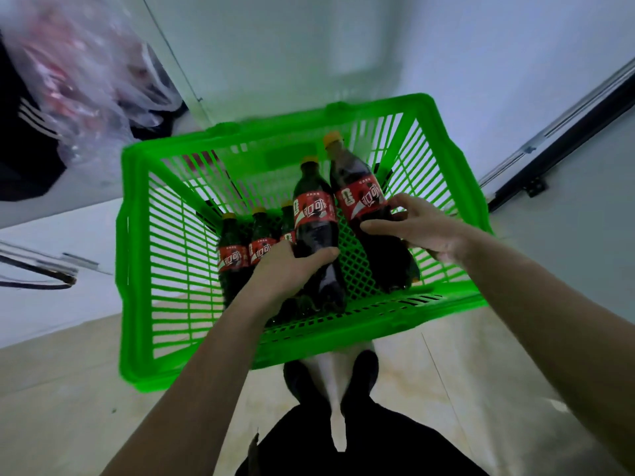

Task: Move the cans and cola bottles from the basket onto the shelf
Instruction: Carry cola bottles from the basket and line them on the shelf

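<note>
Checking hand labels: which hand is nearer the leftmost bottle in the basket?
Left. The left hand grips a raised bottle just right of the leftmost bottle. The right hand grips another bottle by the basket's far side.

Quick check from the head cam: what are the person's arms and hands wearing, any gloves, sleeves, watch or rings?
Both forearms are bare as far as the picture shows them: no sleeves reach into view. The left hand and the right hand have no gloves, and no watch, band or ring shows on either wrist or on the visible fingers. Motion blur softens fine detail.
</note>
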